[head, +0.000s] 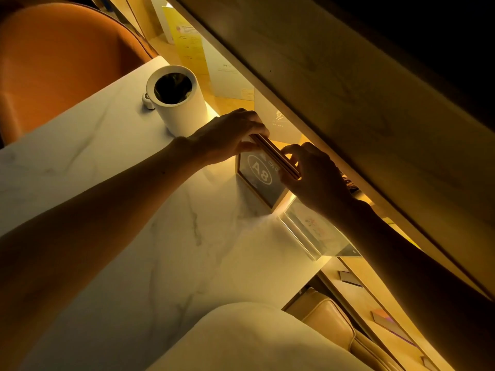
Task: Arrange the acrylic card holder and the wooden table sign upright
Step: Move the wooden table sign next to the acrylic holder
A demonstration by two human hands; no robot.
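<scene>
Head view: left hand (230,135) and right hand (318,175) each closed grip on top edge of wooden table sign (261,180), upright near worktop (120,210) back edge. Acrylic card holder (316,231) stood just beside. Risk: right wrist could nudge holder, or sign could tip on release.

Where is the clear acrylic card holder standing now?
In the head view, the acrylic card holder stands right of centre at the marble table's far edge, beside the wooden sign, under the right forearm.
</scene>
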